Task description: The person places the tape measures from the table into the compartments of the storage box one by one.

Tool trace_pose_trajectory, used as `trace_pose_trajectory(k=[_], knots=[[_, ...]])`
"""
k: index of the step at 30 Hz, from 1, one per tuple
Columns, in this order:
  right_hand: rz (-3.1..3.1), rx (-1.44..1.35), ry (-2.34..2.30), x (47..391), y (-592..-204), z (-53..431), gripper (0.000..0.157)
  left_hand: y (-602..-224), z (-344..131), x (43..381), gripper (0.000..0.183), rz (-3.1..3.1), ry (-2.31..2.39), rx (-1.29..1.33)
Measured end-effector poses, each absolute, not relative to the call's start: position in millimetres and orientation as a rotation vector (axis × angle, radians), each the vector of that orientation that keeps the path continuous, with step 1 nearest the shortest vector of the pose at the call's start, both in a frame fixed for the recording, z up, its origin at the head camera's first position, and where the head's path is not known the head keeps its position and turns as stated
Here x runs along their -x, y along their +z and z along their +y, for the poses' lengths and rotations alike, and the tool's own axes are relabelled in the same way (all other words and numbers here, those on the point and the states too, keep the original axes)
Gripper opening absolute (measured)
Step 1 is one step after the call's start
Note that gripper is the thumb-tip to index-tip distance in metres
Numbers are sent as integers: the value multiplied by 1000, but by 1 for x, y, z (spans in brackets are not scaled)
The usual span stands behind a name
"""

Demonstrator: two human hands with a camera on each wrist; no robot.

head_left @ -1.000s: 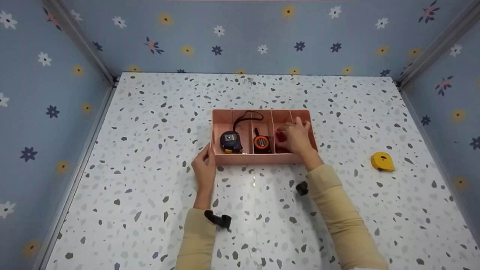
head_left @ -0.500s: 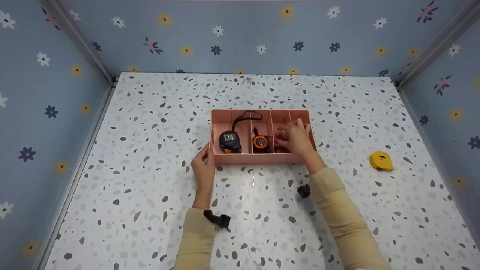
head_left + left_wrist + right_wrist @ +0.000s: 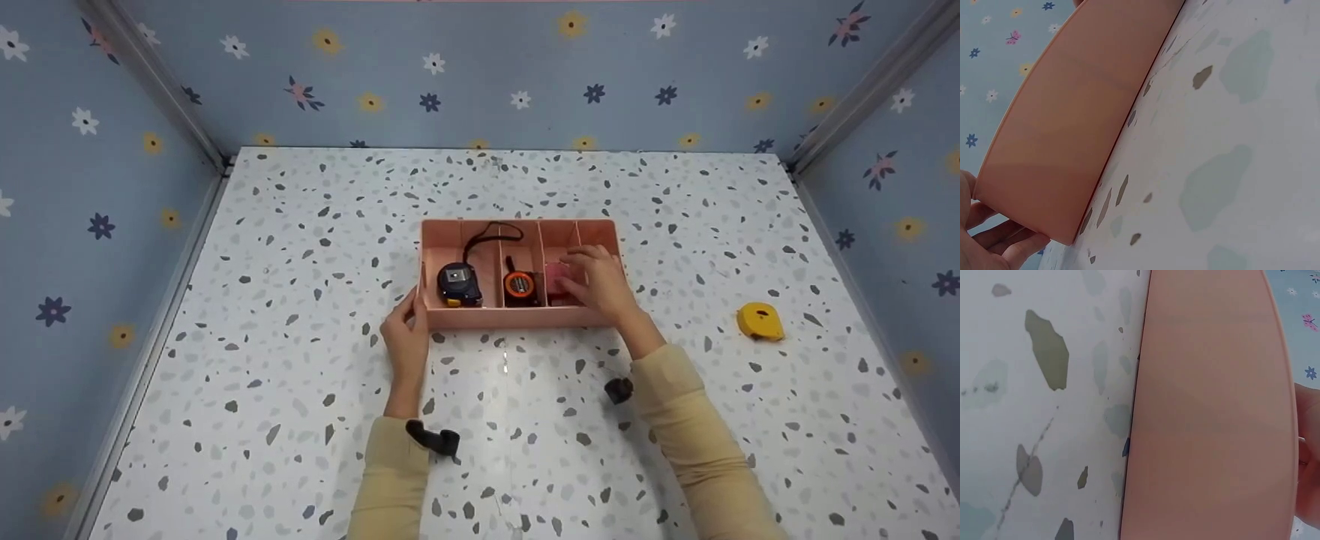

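Observation:
A pink divided box (image 3: 517,319) stands on the table in the head view. My left hand (image 3: 406,337) grips its left end at the front corner; the left wrist view shows the fingers (image 3: 1024,247) against that end wall. My right hand (image 3: 606,283) is inside the right part of the box, its thumb and index finger spread beside a small reddish tape-measure-like thing (image 3: 554,276). That thing is partly hidden by the hand. A dark blue tape measure (image 3: 457,283) with a strap lies in the left compartment, and an orange and black tape measure (image 3: 520,286) in the middle one.
A yellow tape measure (image 3: 760,322) lies on the speckled table (image 3: 315,360) to the right of the box. Flower-patterned walls (image 3: 480,75) enclose the back and both sides. In the right wrist view the box's front wall (image 3: 1213,410) hides most of the right hand.
My right hand has drawn back a little to the right and its fingers have spread, so more of the reddish thing shows. My left hand stays at the box's left end.

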State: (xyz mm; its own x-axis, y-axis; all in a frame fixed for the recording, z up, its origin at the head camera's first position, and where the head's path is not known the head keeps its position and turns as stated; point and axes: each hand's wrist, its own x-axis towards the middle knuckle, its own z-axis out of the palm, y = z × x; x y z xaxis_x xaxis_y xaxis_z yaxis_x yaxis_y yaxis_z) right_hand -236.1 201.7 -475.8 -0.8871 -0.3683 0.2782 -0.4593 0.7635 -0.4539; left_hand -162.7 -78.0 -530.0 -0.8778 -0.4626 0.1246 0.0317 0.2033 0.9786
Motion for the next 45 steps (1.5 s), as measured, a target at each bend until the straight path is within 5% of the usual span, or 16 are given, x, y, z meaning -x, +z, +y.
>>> trace_pose_trajectory(k=[45], knots=[[-2800,-297,825,199,-467,298,38,-528,-78,162,28,-2100,-1707,-410]])
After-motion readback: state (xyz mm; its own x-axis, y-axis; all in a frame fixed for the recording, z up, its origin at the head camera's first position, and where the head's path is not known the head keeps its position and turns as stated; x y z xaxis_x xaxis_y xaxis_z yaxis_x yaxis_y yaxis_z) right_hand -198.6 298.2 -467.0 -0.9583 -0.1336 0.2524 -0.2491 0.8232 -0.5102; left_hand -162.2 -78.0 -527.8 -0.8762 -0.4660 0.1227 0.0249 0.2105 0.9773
